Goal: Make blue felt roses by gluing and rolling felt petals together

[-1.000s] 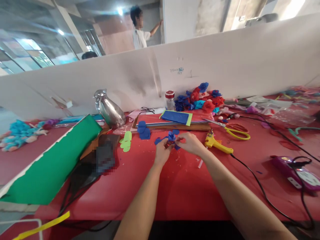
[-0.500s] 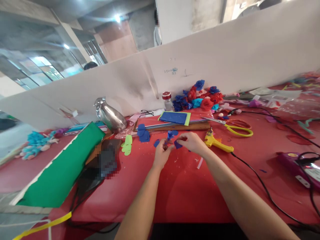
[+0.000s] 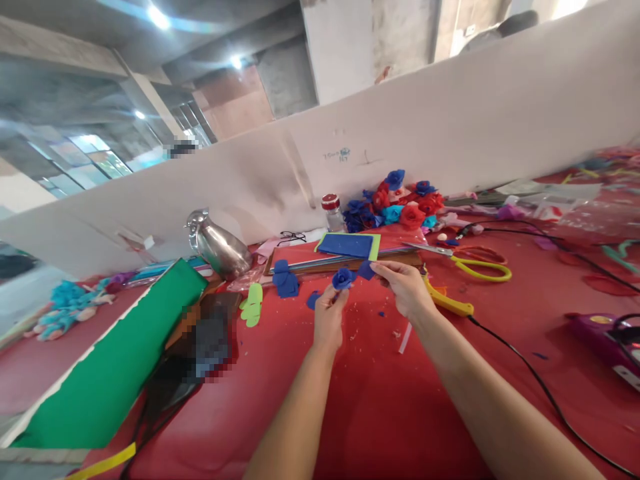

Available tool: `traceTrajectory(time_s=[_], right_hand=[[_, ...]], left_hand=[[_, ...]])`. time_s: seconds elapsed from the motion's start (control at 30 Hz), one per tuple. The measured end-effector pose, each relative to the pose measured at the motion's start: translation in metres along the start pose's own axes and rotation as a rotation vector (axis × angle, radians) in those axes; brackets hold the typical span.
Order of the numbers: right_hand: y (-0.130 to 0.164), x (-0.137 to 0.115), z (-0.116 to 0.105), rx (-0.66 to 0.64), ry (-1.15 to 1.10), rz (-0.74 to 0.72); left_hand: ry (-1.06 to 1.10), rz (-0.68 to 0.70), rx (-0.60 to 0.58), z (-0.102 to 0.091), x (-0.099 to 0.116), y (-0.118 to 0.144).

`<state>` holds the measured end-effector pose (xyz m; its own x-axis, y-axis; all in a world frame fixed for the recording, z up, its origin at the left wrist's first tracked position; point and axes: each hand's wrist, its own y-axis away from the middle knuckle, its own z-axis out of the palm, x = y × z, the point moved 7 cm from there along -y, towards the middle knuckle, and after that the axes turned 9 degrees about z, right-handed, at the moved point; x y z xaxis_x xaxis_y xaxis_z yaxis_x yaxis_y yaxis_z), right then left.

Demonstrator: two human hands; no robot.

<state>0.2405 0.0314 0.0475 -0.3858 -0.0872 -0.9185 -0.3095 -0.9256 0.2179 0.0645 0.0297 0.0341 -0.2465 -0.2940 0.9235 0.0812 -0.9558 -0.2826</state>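
Between the fingers of my left hand (image 3: pixel 330 317) is a blue paper flower (image 3: pixel 343 279), its open face turned upward. My right hand (image 3: pixel 405 285) pinches a loose blue petal (image 3: pixel 367 269) by its edge, just right of the flower. On the red table beyond lie a stack of blue petals (image 3: pixel 286 280) and several light green cut pieces (image 3: pixel 252 305). One more blue piece (image 3: pixel 313 300) rests left of my left hand. A yellow glue gun (image 3: pixel 453 303) lies partly hidden behind my right wrist.
Scissors (image 3: pixel 483 269) lie at the right, near a black cord. Blue and red paper flowers (image 3: pixel 395 203) are heaped by the white partition (image 3: pixel 240 180). A steel jug (image 3: pixel 220 247), a lidded jar (image 3: pixel 332 210) and a green board (image 3: pixel 115 360) stand or lie leftward.
Both hands have risen a little. The flower now faces up in my left hand, and the petal in my right hand is held up beside it. The camera view has shifted slightly.
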Motion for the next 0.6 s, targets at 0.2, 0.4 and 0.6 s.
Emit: traceTrajectory(time_s=[0.2,0.4,0.6], right_hand=[[0.006,0.004,0.007,-0.008,-0.061,0.027],[0.009,0.007,0.011,-0.001,-0.004,-0.027],[0.011,0.014,0.015,-0.005,-0.035,0.006]], left_hand=[[0.06,-0.113,0.061,-0.011,-0.015,0.001],[0.093,-0.179,0.021,-0.005,-0.021,0.004],[0.088,-0.164,0.021,-0.003,-0.02,0.006]])
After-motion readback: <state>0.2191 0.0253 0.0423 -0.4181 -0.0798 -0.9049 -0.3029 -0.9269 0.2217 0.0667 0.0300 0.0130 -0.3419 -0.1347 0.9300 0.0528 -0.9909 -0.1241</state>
